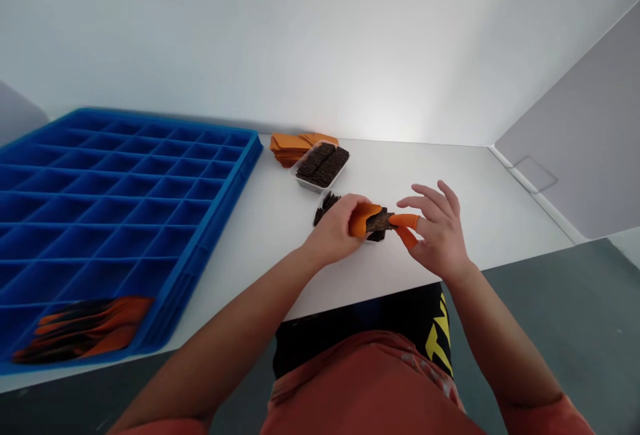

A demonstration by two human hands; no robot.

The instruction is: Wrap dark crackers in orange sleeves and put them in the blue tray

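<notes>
My left hand (334,232) grips an orange sleeve (363,218) over the white table (280,222). A dark flat piece (380,222) sticks out of the sleeve's open end. My right hand (436,228) pinches that dark piece between thumb and forefinger, both capped in orange finger cots, while its other fingers are spread. Under my hands sits a clear tray (327,205) with more dark pieces.
A second clear tray of dark pieces (323,165) and a stack of orange sleeves (290,147) lie further back. A big blue compartment tray (115,222) fills the left, with several filled sleeves (85,328) in its near corner. White walls close off the back and right.
</notes>
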